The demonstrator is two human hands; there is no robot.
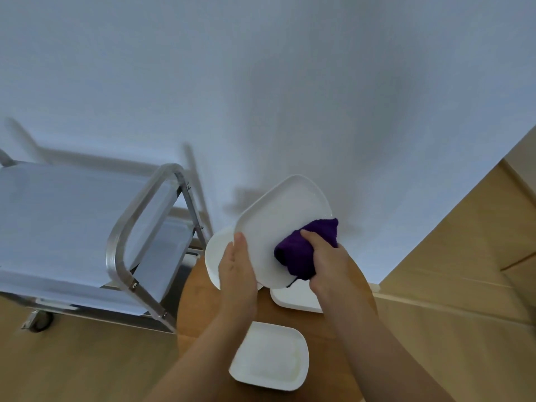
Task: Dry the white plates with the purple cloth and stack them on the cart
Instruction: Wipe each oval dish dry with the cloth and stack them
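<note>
1. The left hand (236, 274) grips the lower-left rim of a white plate (278, 227), thumb on its face, holding it tilted up above the far edge of the round wooden desk (293, 317).
2. The right hand (324, 256) is curled round the bunched purple cloth (304, 250) and presses it on the plate's lower-right part.
3. Biggest risk I'd guess: the plate is held by one edge only, so a hard push from the cloth could twist it out (glossy and probably wet, so slippery).
4. Three more plates sit on the desk: a round one (213, 256) and another (295, 297) right under the held one, so a drop would hit them, plus a rounded-square one (269, 358) at the near edge.
5. The metal cart (87, 221) stands left of the desk, with no plates visible on its flat top shelf.
</note>
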